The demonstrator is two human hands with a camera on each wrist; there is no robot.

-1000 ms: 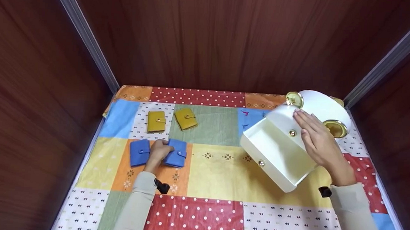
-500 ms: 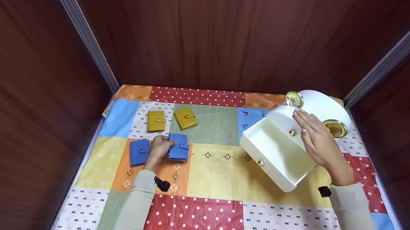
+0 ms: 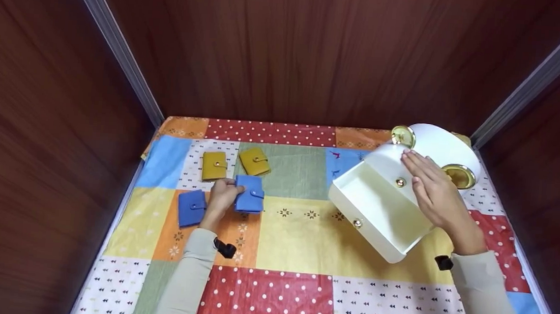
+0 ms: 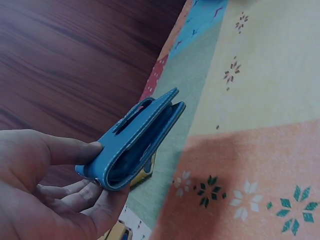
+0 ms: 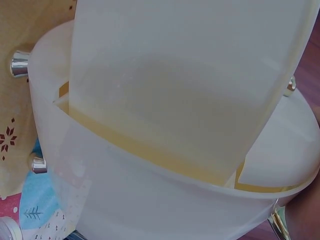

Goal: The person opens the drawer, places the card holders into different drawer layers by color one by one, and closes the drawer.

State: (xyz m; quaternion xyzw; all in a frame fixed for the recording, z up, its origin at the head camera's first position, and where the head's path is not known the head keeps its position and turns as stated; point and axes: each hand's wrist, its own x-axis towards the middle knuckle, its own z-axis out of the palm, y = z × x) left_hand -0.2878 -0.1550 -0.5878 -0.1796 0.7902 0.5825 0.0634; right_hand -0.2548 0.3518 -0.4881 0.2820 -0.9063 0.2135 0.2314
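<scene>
My left hand pinches the left edge of a blue snap wallet, which is lifted over the cloth. In the left wrist view, the thumb lies on one face of that wallet and fingers are behind it; its folded leaves gape slightly. A second blue wallet lies just left of that hand. Beyond it lie two mustard-yellow wallets. My right hand rests with straight fingers on a white rounded organizer, whose drawer is pulled out with nothing in it.
Gold round knobs sit on the organizer's drawer fronts, and gold-rimmed round parts stand at its top. A patchwork cloth covers the table. Dark wood-look panels enclose the back and both sides.
My left hand has raised the blue wallet and shifted it slightly away and to the right. The right hand and organizer stay in place.
</scene>
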